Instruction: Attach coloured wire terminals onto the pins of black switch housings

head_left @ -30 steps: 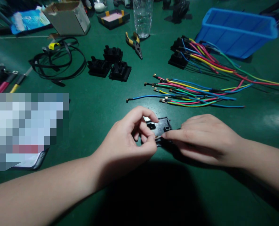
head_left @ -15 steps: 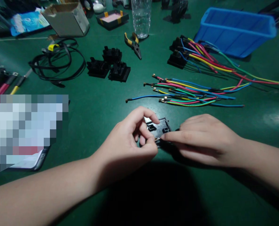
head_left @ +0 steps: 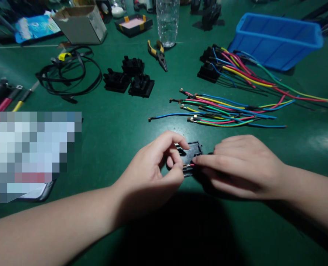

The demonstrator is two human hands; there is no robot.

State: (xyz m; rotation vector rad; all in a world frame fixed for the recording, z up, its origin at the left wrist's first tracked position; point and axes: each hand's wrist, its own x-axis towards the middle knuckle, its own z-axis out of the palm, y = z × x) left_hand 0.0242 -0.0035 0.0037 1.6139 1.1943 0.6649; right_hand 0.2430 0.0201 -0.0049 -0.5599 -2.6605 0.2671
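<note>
Between my hands a small black plastic housing (head_left: pixel 193 149) shows its open inner side, with raised clips and a rim. My left hand (head_left: pixel 158 164) is curled at its left edge, thumb and fingers closed on it. Low in the housing lies a thin red wire (head_left: pixel 192 164) with a metal terminal, only a short stretch of it visible. My right hand (head_left: pixel 241 166) has its index fingertip on this wire, the other fingers folded beneath and partly hidden. Just beyond the hands lie several loose coloured wires (head_left: pixel 221 107) with metal terminals.
Three black housings (head_left: pixel 129 75) stand ahead, near yellow-handled pliers (head_left: pixel 159 55) and a clear bottle (head_left: pixel 168 24). A coiled black cable (head_left: pixel 69 70) and a phone (head_left: pixel 46 190) are on the left. Wired housings (head_left: pixel 209 70) sit by a blue bin (head_left: pixel 274 46).
The housing shows slightly more to the right and lower between my hands. A red wire now shows under my right fingertip. The whole view has shifted a little.
</note>
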